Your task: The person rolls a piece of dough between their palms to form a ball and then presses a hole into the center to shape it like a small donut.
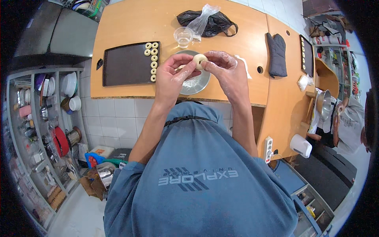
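Observation:
A pale ring of dough (199,60) is pinched between both of my hands, raised above a round metal bowl (192,86) with white flour in it. My left hand (175,72) grips the ring's left side with thumb and fingers. On the other side my right hand (226,70), dusted with flour, has its thumb at the ring's hole. To the left lies a dark baking tray (126,67), where several dough rings (154,58) stand in rows along its right side. My hands partly hide the bowl.
Behind the bowl are a clear plastic cup (184,37) and a black plastic bag (213,24). Further right lie a dark oven mitt (277,55) and a second tray (306,59) with dough rings. Another person (347,118) is at the far right. Shelves (43,130) line the left.

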{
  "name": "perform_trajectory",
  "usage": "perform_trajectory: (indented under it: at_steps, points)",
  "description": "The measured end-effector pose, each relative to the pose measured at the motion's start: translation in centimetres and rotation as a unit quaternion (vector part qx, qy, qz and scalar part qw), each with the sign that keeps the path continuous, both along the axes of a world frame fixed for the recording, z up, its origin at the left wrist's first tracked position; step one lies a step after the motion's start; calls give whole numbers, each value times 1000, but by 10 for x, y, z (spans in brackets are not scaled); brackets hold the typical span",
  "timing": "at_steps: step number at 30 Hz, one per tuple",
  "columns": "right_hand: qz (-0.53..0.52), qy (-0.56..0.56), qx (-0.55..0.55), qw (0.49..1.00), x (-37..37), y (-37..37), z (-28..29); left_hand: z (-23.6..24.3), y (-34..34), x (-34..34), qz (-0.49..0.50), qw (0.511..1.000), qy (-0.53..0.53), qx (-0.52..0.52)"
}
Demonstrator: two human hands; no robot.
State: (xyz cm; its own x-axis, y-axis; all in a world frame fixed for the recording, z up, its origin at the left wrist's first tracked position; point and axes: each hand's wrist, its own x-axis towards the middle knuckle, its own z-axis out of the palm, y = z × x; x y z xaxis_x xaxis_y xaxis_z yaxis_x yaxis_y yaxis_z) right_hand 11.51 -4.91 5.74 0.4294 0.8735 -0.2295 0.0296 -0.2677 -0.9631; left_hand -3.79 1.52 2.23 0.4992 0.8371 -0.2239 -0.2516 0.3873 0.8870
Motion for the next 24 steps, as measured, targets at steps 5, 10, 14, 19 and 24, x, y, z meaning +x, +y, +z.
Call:
perform_trajectory:
  at_steps: [5,10,14,19,24]
  points:
    - [5,-10,-7,1000,2,0,0,-7,2,-3,-28,999,-28,-9]
    - [25,0,-19,1000,0,0,3,-12,4,-4,-37,998,-54,-21]
    - [37,-13,-10,999,4,0,-3,-9,7,-5,-50,991,-83,-94]
    - [15,51,14,998,0,3,4,-18,8,-7,-48,984,-126,-118]
    - [13,59,21,998,4,2,-1,-17,10,-8,-79,975,-149,-146]
